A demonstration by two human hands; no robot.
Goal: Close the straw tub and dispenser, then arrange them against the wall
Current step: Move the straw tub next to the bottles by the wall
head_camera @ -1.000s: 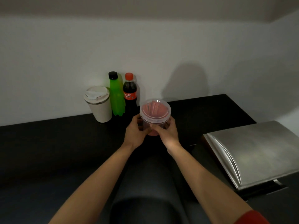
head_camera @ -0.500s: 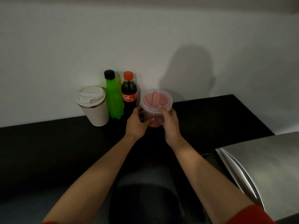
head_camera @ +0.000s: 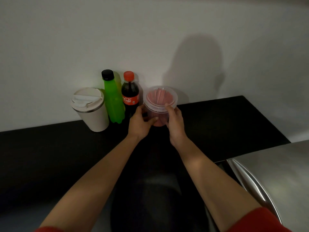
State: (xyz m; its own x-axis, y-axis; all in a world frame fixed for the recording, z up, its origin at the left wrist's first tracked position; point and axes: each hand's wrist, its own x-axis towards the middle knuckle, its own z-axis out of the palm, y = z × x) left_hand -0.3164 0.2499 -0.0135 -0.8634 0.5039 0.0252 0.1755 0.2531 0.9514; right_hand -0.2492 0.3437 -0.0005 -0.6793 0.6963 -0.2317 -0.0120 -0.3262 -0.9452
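A round clear straw tub [head_camera: 160,99] with a clear lid on top holds pink straws. It sits close to the white wall, just right of the cola bottle [head_camera: 130,95]. My left hand [head_camera: 140,123] wraps the tub's left side low down. My right hand [head_camera: 174,122] grips its right side, with the thumb on the lid's rim. I cannot tell whether the tub rests on the black counter [head_camera: 225,124] or hangs just above it. The steel straw dispenser [head_camera: 274,180], its curved lid down, lies at the right edge, partly out of view.
Against the wall stand a white travel cup [head_camera: 91,109], a green bottle [head_camera: 112,99] and the cola bottle in a row. A dark rounded shape [head_camera: 150,198] sits below my forearms.
Both hands carried the tub away from me toward the wall, ending beside the cola bottle. The view shifted left, so less of the dispenser shows.
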